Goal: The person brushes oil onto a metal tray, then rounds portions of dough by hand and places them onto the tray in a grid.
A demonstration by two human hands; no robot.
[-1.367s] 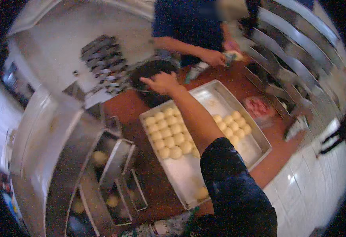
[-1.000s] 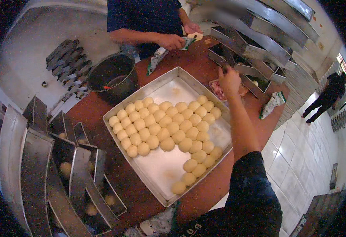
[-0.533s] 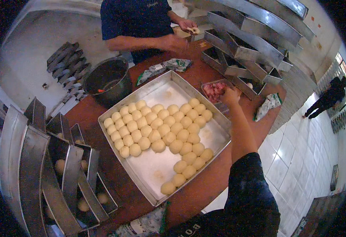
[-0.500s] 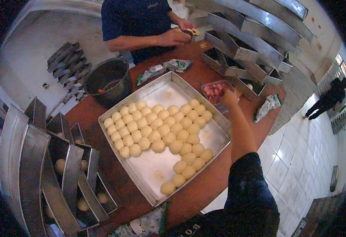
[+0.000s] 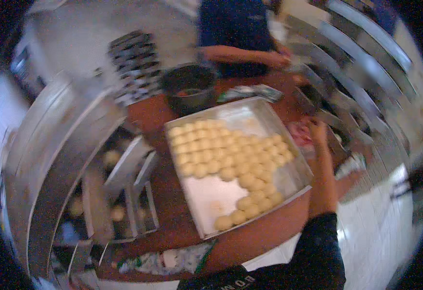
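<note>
My right arm stretches across the table's right side. My right hand (image 5: 318,129) is at a clear container of pink-red pieces (image 5: 300,133), just beyond the tray's right edge. Blur hides how its fingers are set. My left hand does not show. Between my arm and the metal moulds on the left sits a large square metal tray (image 5: 192,203), turned at an angle. Rows of round, pale yellow dough balls (image 5: 206,150) cover much of it; bare metal shows at its front left, back and right.
Long metal moulds (image 5: 42,159) are stacked at left, some holding dough balls; more moulds (image 5: 351,63) stand at back right. A dark bucket (image 5: 189,89) is behind the tray. Crumpled plastic packages (image 5: 172,259) lie on the brown table (image 5: 255,241). Across it stands a co-worker (image 5: 235,34), hands together.
The view has swung left, so the tray and co-worker appear farther right and more of the left moulds shows. My right hand stays at the container. Now the picture is blurred.
</note>
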